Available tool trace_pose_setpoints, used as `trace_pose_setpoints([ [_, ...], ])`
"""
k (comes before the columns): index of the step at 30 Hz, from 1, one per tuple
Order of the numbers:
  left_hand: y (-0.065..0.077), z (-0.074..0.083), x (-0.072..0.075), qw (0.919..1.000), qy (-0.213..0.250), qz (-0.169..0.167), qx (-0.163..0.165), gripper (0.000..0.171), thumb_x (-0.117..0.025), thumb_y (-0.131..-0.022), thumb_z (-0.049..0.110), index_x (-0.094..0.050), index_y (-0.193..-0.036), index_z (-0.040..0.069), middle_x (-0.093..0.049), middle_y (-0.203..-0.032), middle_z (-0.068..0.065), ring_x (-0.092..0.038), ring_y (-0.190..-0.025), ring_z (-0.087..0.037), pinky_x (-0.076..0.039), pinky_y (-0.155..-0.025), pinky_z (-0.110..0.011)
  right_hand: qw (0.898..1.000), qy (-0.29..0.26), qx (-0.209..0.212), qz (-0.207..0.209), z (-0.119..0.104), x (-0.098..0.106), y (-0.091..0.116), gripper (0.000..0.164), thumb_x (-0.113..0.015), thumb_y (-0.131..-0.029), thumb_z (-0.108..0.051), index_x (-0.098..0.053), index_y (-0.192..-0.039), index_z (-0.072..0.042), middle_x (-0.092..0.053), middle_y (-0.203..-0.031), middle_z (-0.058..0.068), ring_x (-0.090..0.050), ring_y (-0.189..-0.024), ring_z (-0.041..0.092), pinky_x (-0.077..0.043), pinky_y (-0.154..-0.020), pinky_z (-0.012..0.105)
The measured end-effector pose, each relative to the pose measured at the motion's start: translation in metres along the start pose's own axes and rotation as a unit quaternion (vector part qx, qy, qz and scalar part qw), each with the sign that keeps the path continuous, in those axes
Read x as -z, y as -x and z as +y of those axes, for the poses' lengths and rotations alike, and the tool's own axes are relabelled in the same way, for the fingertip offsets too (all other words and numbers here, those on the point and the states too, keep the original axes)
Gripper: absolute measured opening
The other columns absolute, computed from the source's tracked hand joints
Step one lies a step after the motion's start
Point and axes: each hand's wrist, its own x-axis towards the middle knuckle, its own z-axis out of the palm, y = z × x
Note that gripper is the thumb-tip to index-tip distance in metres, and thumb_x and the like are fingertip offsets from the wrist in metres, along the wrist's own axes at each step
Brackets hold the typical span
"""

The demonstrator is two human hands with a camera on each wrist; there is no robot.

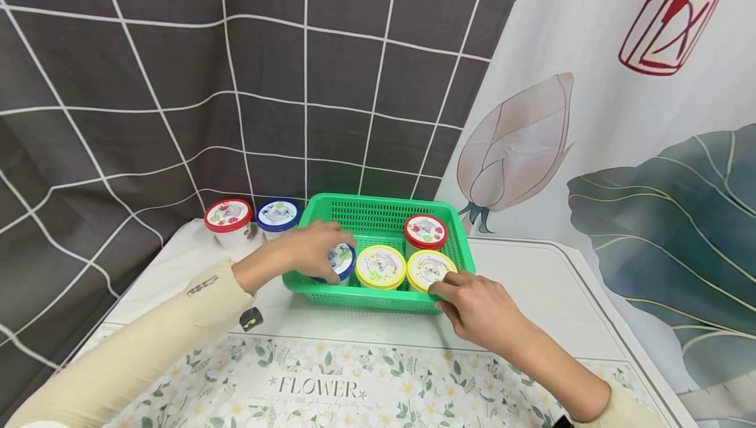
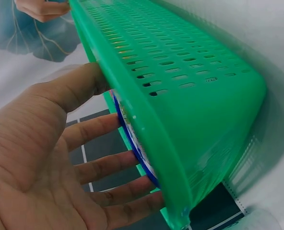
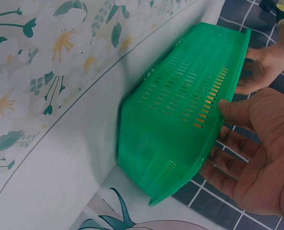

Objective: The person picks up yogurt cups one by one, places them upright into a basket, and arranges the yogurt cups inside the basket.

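Observation:
A green plastic basket [image 1: 378, 298] holds several lidded tubs. My left hand [image 1: 315, 251] reaches in at the left end, its thumb and fingers around the rim of a blue-lidded tub [image 1: 341, 258]. In the left wrist view, the fingertips meet the blue lid [image 2: 141, 160], while the basket wall hides the tub's body. Beside it stand two yellow-lidded tubs [image 1: 380, 266], with a red-lidded tub [image 1: 426, 231] behind the right one. My right hand [image 1: 487, 310] pinches the basket's front rim near the right corner, thumb outside and fingers inside, as the right wrist view shows.
Left of the basket, another red-lidded tub [image 1: 228, 216] and another blue-lidded tub [image 1: 277, 214] stand at the table's back edge. A flower-patterned cloth [image 1: 331, 395] covers the table front. Dark gridded fabric [image 1: 342, 80] hangs close behind, and a printed white curtain [image 1: 531, 34] hangs at the right.

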Motion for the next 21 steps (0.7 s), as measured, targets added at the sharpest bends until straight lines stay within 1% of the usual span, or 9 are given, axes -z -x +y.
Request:
trace_pose_setpoints([
  [6,-0.0014,0.0019,-0.0021,0.9999,0.0,-0.009,0.01,0.071,-0.096,-0.089,0.03,-0.068,-0.154,0.024,-0.057,-0.166,-0.018,-0.054,-0.147,-0.042,-0.058,-0.112,-0.068,1.0,0.003,0.001,0.005,-0.0001,-0.0004,0.0009,0.025,-0.093,-0.091,-0.014,-0.081,-0.112,-0.023,-0.07,-0.094,-0.007,-0.063,-0.081,0.014,-0.055,-0.06,0.032],
  [11,-0.0004,0.0038,-0.0002,0.9998,0.001,-0.015,0.009,0.072,-0.096,-0.09,0.029,-0.067,-0.156,0.021,-0.058,-0.164,-0.018,-0.054,-0.145,-0.042,-0.057,-0.113,-0.067,1.0,0.003,0.0,0.01,-0.0001,-0.0003,0.0017,0.026,-0.094,-0.091,-0.014,-0.081,-0.112,-0.022,-0.07,-0.094,-0.007,-0.063,-0.08,0.014,-0.055,-0.06,0.031],
  [15,-0.0003,0.0039,0.0004,0.9998,0.003,-0.019,0.01,0.072,-0.096,-0.091,0.028,-0.067,-0.157,0.019,-0.058,-0.163,-0.018,-0.053,-0.148,-0.044,-0.055,-0.116,-0.069,1.0,-0.001,0.002,0.011,0.0005,-0.0009,0.0013,0.026,-0.093,-0.091,-0.014,-0.081,-0.112,-0.023,-0.07,-0.094,-0.009,-0.063,-0.08,0.013,-0.054,-0.059,0.03],
  [21,-0.0004,0.0024,0.0,0.9997,0.004,-0.021,0.015,0.072,-0.095,-0.09,0.025,-0.068,-0.156,0.02,-0.06,-0.161,-0.017,-0.053,-0.148,-0.044,-0.055,-0.116,-0.071,1.0,-0.003,0.005,0.012,0.0006,-0.001,0.0004,0.026,-0.093,-0.091,-0.013,-0.081,-0.113,-0.023,-0.07,-0.093,-0.009,-0.063,-0.08,0.013,-0.054,-0.059,0.03],
])
